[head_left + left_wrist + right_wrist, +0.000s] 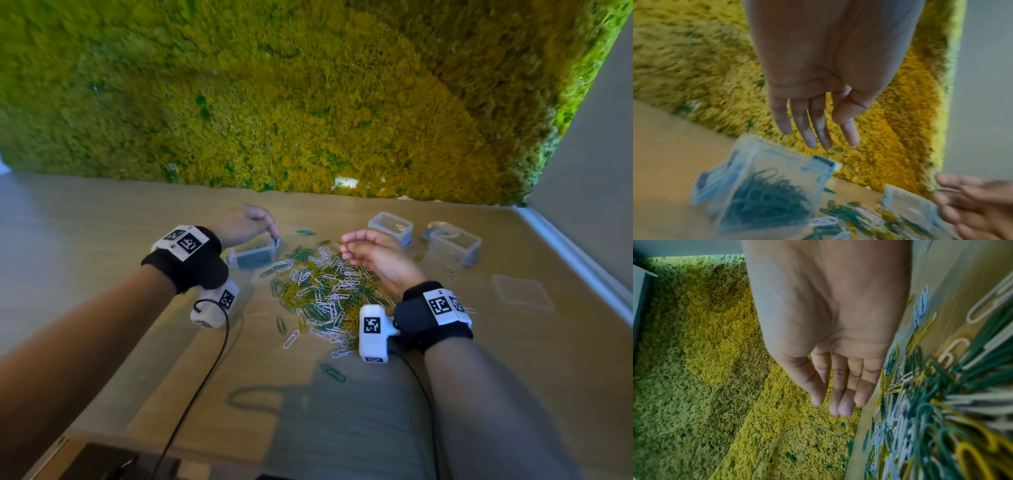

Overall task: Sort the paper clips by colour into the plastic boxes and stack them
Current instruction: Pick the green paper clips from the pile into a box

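A mixed pile of green, yellow and white paper clips (325, 291) (941, 402) lies mid-table. Left of it stands a clear plastic box (255, 260) (756, 151) holding green clips. My left hand (260, 222) (818, 113) hovers over that box's far right corner, fingers straight and pointing down, holding nothing. Above the pile's far right side my right hand (373, 253) (838, 378) is raised on edge with relaxed fingers and nothing visible in it. Two more clear boxes (376, 219) (472, 240) stand behind the pile at the right.
A clear lid (522, 293) lies flat at the right. Stray clips (332, 371) lie nearer me. A moss wall (308, 102) closes the table's back and a grey wall (599, 171) its right side. Wrist-camera cables (212, 359) trail toward me.
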{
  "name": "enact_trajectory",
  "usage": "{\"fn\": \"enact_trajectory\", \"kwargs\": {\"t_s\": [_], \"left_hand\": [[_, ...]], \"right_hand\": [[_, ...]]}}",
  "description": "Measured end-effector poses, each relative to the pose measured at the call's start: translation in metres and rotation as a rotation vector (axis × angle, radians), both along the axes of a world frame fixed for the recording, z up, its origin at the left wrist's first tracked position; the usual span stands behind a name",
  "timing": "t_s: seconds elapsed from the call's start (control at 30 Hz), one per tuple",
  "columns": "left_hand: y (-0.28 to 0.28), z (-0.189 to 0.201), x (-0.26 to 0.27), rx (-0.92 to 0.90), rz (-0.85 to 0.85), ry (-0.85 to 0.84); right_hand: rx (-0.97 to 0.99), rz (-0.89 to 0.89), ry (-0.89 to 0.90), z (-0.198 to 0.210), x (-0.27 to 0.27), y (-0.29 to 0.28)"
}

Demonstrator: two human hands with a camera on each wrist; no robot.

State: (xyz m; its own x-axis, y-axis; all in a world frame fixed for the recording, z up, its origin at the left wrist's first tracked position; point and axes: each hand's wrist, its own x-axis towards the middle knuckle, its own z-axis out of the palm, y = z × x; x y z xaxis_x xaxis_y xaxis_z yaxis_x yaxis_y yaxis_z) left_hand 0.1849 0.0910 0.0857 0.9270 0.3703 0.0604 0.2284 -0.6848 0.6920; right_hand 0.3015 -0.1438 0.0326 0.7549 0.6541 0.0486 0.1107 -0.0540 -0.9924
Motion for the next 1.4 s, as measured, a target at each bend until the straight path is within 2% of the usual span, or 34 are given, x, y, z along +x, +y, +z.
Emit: {"fn": "enact_trajectory", "kwargs": {"t_s": [0.07,0.17,0.23,0.33,0.5,0.63,0.73,0.83,0.9,1.03,1.1,1.17,1.27,1.4], "left_hand": [[-0.011,0.004,-0.007,0.069,-0.068,0.039],[-0.03,-0.002,-0.015,-0.023,-0.18,0.376],[-0.033,-0.015,-0.015,0.023,-0.16,0.497],[-0.026,-0.029,-0.005,0.248,-0.174,0.51],[-0.018,-0.036,0.008,0.43,-0.129,0.552],[-0.014,-0.032,0.018,0.407,-0.103,0.601],[-0.008,-0.031,0.022,0.3,-0.061,0.597],[0.002,-0.03,0.021,0.195,-0.113,0.606],[0.011,-0.032,0.019,-0.015,-0.116,0.505],[0.019,-0.042,0.014,-0.835,-0.084,0.195],[0.022,-0.049,0.013,-1.15,-0.107,0.109],[0.02,-0.055,0.014,-1.377,-0.121,0.039],[0.017,-0.064,0.014,-1.671,-0.115,-0.046],[0.015,-0.071,0.012,-1.804,-0.087,-0.053]], "right_hand": [[-0.092,-0.005,-0.046,0.001,-0.001,0.0],[-0.247,0.033,-0.114,0.005,-0.006,-0.001],[-0.306,0.053,-0.144,0.006,-0.008,-0.001],[-0.356,0.067,-0.167,0.006,-0.012,-0.002],[-0.32,0.037,-0.14,0.007,-0.012,-0.002],[-0.313,0.011,-0.15,0.006,-0.011,-0.001],[-0.295,-0.033,-0.178,0.006,-0.009,-0.001],[-0.283,-0.059,-0.196,0.006,-0.008,0.0],[-0.276,-0.081,-0.21,0.006,-0.005,-0.001],[-0.262,-0.099,-0.214,0.012,-0.005,-0.004],[-0.223,-0.074,-0.201,0.022,-0.012,-0.001],[-0.268,0.01,-0.22,0.037,-0.015,0.015],[-0.545,0.17,-0.327,0.062,-0.009,0.058],[-0.961,0.282,-0.541,0.07,0.009,0.123]]}}
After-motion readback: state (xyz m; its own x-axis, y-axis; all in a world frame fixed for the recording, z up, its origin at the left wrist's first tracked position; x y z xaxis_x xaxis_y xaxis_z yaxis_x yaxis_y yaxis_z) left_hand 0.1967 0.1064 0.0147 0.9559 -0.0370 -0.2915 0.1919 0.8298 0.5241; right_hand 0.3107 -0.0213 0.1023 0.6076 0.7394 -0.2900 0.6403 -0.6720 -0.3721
